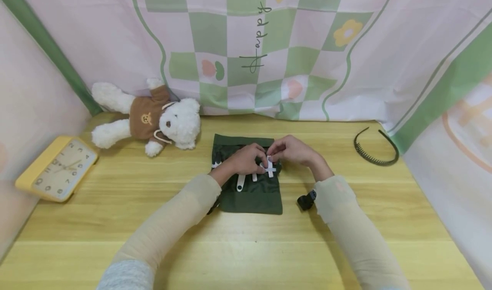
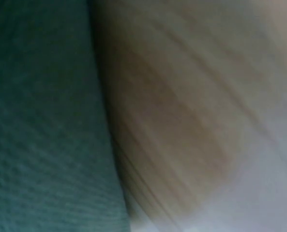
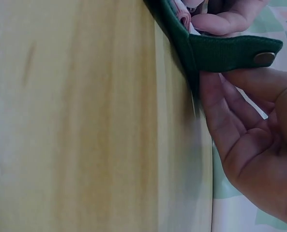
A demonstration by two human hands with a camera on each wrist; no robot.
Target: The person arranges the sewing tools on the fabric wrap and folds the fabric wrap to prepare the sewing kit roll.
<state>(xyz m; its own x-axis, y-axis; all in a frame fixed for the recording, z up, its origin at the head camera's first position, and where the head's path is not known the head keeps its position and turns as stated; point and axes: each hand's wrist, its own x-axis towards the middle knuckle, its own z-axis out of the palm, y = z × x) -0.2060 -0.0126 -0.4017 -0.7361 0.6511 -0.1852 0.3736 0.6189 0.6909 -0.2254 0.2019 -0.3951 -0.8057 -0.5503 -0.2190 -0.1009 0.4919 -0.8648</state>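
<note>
A dark green fabric tool roll (image 1: pixel 251 202) lies unfolded on the table, with several slim white pieces tucked into it. My right hand (image 1: pixel 293 150) pinches the upper end of a narrow white piece (image 1: pixel 270 173) near the roll's right edge. Close beside it, the left hand (image 1: pixel 247 159) has thumb and forefinger at the pale elastic band (image 1: pixel 271 169) that crosses this piece. Another white handle (image 1: pixel 241 183) with a dark dot lies left of it. In the right wrist view a green snap tab (image 3: pixel 225 53) partly hides the fingertips. Blurred green cloth (image 2: pixel 41 121) fills the left wrist view's left side.
A white plush bear (image 1: pixel 153 119) in a brown top lies at the back left, near a yellow clock (image 1: pixel 57 168). At the right are a black headband (image 1: pixel 376 151) and a small black object (image 1: pixel 306 201) by the right wrist. A printed curtain (image 1: pixel 246 46) hangs behind.
</note>
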